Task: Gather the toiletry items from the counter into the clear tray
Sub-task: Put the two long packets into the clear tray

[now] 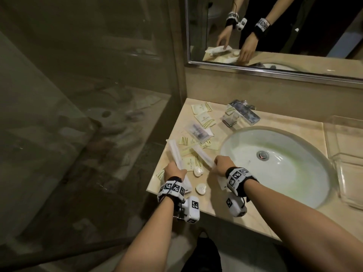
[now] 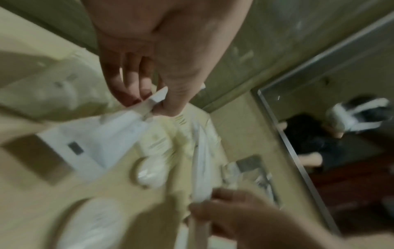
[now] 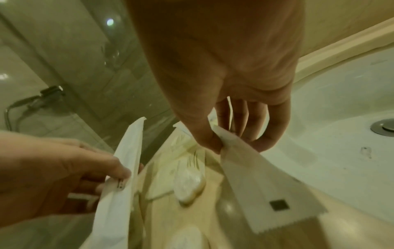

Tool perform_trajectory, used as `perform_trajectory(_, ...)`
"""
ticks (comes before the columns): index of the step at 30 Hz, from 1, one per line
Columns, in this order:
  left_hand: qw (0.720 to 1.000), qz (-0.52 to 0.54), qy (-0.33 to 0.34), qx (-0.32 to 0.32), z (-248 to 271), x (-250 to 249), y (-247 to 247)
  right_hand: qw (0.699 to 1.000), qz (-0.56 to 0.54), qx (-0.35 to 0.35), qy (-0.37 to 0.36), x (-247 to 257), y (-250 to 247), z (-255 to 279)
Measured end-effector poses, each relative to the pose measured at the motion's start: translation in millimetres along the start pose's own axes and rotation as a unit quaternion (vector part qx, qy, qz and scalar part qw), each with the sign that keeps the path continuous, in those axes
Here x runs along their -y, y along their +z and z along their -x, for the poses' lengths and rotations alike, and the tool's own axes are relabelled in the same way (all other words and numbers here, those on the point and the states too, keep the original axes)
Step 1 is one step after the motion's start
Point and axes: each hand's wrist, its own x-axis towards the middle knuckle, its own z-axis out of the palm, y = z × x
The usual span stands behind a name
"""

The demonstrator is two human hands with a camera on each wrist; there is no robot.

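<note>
My left hand (image 1: 175, 169) grips a long white paper packet (image 1: 174, 152) near the counter's left front edge; in the left wrist view the thumb and fingers (image 2: 136, 94) pinch the packet (image 2: 127, 121). Beside the basin, my right hand (image 1: 219, 163) pinches a second long white packet (image 1: 202, 156), the same packet (image 3: 255, 176) that hangs below the right hand (image 3: 219, 144) in the right wrist view. Two wrapped soaps (image 1: 198, 171) (image 1: 201, 189) and several cream sachets (image 1: 205, 119) lie on the counter (image 1: 212, 201). The clear tray (image 1: 345, 156) stands far right, nothing visible in it.
A round white sink (image 1: 235, 146) separates the items from the tray. The chrome faucet (image 1: 245, 112) stands behind it with a small clear packet (image 1: 230, 118) beside it. A clear bag of small bottles (image 1: 198, 131) lies among the sachets. A glass shower wall (image 1: 98, 95) borders the left, a mirror (image 1: 275, 26) the back.
</note>
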Motion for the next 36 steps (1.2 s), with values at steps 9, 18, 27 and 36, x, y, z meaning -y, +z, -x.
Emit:
perform_trajectory(9,0.961,0.206,0.101,0.156,30,-95,-26,0.875,-0.475,0.014,-0.093,-17,-89,40)
perform_trajectory(18,0.896,0.31,0.126,0.291,93,-177,62,0.801,-0.587,-0.054,-0.1,-108,-150,99)
perform_trajectory(27,0.878,0.288,0.13,0.36,178,-221,165,0.787,-0.602,-0.108,-0.08,-237,-183,150)
perform_trajectory(36,0.873,0.281,0.103,0.385,247,-245,251,0.811,-0.569,-0.126,-0.048,-337,-192,184)
